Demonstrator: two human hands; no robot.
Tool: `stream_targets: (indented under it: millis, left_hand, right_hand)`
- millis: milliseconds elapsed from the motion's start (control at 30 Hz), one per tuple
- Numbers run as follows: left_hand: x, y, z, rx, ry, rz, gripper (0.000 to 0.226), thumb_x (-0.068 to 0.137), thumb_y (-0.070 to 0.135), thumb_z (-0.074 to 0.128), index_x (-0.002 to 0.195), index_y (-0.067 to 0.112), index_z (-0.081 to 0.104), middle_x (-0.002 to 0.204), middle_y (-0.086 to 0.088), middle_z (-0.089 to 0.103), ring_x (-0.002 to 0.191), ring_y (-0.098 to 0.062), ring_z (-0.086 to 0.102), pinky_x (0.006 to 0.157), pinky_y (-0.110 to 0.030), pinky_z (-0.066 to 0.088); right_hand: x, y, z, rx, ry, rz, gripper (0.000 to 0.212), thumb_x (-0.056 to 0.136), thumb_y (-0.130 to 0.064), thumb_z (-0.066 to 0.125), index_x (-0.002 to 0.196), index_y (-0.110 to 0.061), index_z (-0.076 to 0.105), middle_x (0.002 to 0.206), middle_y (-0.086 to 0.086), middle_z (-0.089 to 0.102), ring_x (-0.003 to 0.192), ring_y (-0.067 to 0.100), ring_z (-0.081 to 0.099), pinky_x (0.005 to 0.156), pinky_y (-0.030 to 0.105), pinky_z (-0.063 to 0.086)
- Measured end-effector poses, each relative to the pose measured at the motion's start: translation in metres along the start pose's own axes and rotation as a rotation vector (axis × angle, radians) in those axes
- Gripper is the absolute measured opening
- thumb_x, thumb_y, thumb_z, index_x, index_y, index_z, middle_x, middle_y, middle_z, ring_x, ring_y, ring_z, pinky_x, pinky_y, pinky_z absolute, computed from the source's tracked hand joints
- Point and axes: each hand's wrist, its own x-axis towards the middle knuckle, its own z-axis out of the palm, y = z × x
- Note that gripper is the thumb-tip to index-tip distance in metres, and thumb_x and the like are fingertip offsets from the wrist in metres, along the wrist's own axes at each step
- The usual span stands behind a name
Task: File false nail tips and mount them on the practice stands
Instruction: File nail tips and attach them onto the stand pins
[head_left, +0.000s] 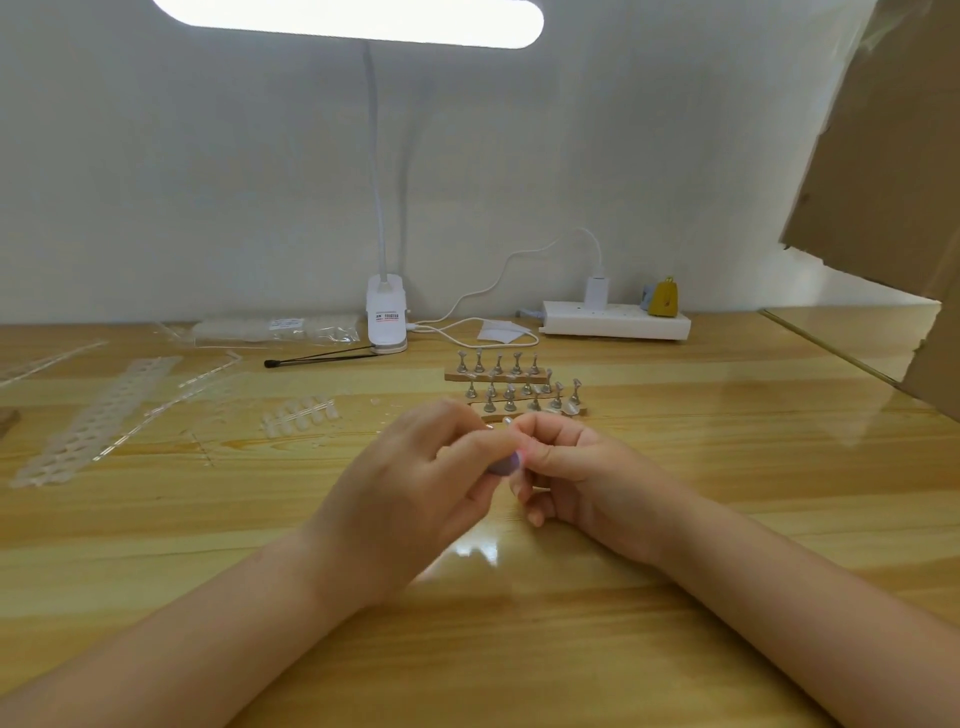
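Note:
My left hand (415, 483) and my right hand (566, 467) meet above the middle of the wooden table (675, 519), fingertips touching. The left hand's curled fingers grip a small purple nail file (505, 464). My right hand pinches a clear nail tip (506, 423) against the file; the tip is mostly hidden by fingers. Just behind the hands stand the practice stands (514, 387): wooden strips carrying several small metal holders. A loose row of clear nail tips (298, 414) lies to the left.
Emptied plastic tip strips (98, 415) lie at the left. A bagged pack (275, 328), a clip lamp (385, 317), a black stick (317, 357), a white cable and a power strip (615, 319) line the wall. Cardboard (893, 171) hangs at the right.

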Motion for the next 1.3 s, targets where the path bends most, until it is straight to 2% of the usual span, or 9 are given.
stream_targets:
  millis: [67, 200, 333, 400, 467, 567, 733, 1000, 1300]
  left_hand:
    - [-0.003, -0.008, -0.003, 0.033, -0.02, -0.102, 0.015, 0.083, 0.008, 0.067, 0.098, 0.004, 0.071, 0.084, -0.007, 0.063, 0.074, -0.019, 0.062, 0.067, -0.034, 0.054]
    - [-0.002, -0.011, -0.003, -0.015, 0.026, -0.183, 0.02, 0.081, 0.006, 0.07, 0.101, 0.006, 0.069, 0.087, -0.001, 0.06, 0.077, -0.009, 0.056, 0.073, -0.022, 0.05]
    - [-0.006, -0.009, 0.003, 0.09, -0.141, -0.348, 0.016, 0.08, 0.014, 0.069, 0.096, 0.014, 0.069, 0.082, 0.001, 0.058, 0.079, -0.023, 0.058, 0.07, -0.037, 0.05]
    - [-0.011, -0.014, 0.007, 0.16, -0.292, -0.498, 0.025, 0.086, 0.032, 0.061, 0.11, 0.024, 0.066, 0.095, 0.003, 0.059, 0.095, -0.022, 0.054, 0.081, -0.035, 0.046]
    - [-0.013, -0.016, 0.007, 0.129, -0.298, -0.571, 0.042, 0.089, 0.045, 0.055, 0.128, 0.029, 0.056, 0.108, 0.006, 0.057, 0.103, -0.017, 0.051, 0.088, -0.032, 0.043]
    - [-0.006, -0.007, 0.004, -0.092, -0.131, -0.512, 0.05, 0.089, 0.048, 0.051, 0.131, 0.022, 0.056, 0.108, 0.005, 0.059, 0.098, -0.015, 0.055, 0.084, -0.035, 0.047]
    - [-0.003, 0.004, 0.008, -0.217, -0.146, -0.286, 0.039, 0.093, 0.033, 0.047, 0.12, 0.014, 0.067, 0.102, -0.002, 0.065, 0.093, -0.022, 0.061, 0.078, -0.044, 0.05]
    - [-0.003, 0.003, 0.006, -0.281, -0.056, -0.308, 0.031, 0.088, 0.037, 0.055, 0.111, 0.024, 0.07, 0.087, 0.005, 0.063, 0.082, -0.017, 0.059, 0.072, -0.043, 0.05]
    - [-0.007, 0.002, 0.012, -0.295, 0.025, -0.28, 0.032, 0.093, 0.022, 0.048, 0.117, 0.011, 0.067, 0.088, -0.001, 0.064, 0.078, -0.019, 0.061, 0.066, -0.044, 0.051]
  right_hand:
    - [0.0, 0.0, 0.001, 0.018, 0.01, 0.005, 0.01, 0.084, -0.022, 0.057, 0.086, -0.012, 0.057, 0.068, -0.007, 0.063, 0.061, 0.009, 0.053, 0.052, 0.022, 0.047]
    - [0.003, 0.0, 0.002, 0.051, 0.065, 0.021, 0.011, 0.081, -0.022, 0.059, 0.074, -0.016, 0.065, 0.063, -0.003, 0.055, 0.06, 0.012, 0.053, 0.049, 0.024, 0.046]
    - [0.005, 0.0, 0.001, 0.123, 0.127, 0.039, 0.014, 0.077, -0.025, 0.057, 0.076, -0.011, 0.058, 0.065, 0.001, 0.044, 0.059, 0.016, 0.052, 0.047, 0.026, 0.044]
    - [0.005, 0.0, 0.002, 0.139, 0.135, 0.048, 0.017, 0.076, -0.028, 0.057, 0.076, -0.011, 0.056, 0.064, 0.001, 0.043, 0.059, 0.016, 0.051, 0.047, 0.026, 0.044]
    - [0.005, 0.0, 0.002, 0.122, 0.137, 0.05, 0.016, 0.075, -0.026, 0.06, 0.077, -0.012, 0.055, 0.064, 0.001, 0.043, 0.058, 0.016, 0.052, 0.046, 0.026, 0.044]
    - [0.006, 0.002, 0.001, 0.043, 0.114, 0.044, 0.014, 0.077, -0.018, 0.066, 0.085, -0.01, 0.057, 0.064, -0.001, 0.053, 0.058, 0.014, 0.056, 0.047, 0.025, 0.046]
    - [0.004, 0.005, -0.003, -0.092, -0.024, 0.033, 0.006, 0.08, -0.018, 0.067, 0.085, -0.015, 0.07, 0.071, 0.0, 0.06, 0.061, 0.011, 0.057, 0.052, 0.022, 0.048]
    - [0.004, 0.003, -0.005, -0.062, -0.023, 0.054, 0.009, 0.076, -0.014, 0.071, 0.084, -0.011, 0.074, 0.065, 0.002, 0.06, 0.055, 0.01, 0.056, 0.048, 0.021, 0.047]
    - [0.003, 0.001, -0.006, 0.021, 0.014, 0.041, 0.015, 0.075, -0.017, 0.073, 0.087, -0.008, 0.074, 0.062, -0.001, 0.062, 0.053, 0.009, 0.055, 0.047, 0.02, 0.045]
